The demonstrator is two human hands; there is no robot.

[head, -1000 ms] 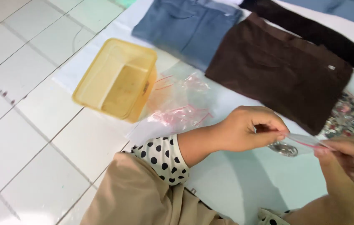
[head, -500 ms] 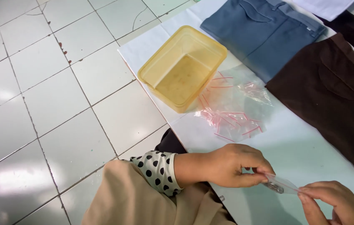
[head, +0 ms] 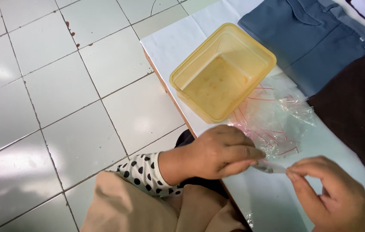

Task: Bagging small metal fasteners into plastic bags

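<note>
Bright, even overhead light. Soft glare patches on the glossy floor tiles [head: 40, 107]. Faint shadows beneath the hands on the desk [head: 277, 202]. Focus sharp; slight softness at frame edges.

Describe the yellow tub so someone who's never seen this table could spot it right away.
On the white table, look near its left edge, beside the blue garment. The tub sits there, above a pile of clear bags. It is the only rigid, translucent yellow, open box.
</note>
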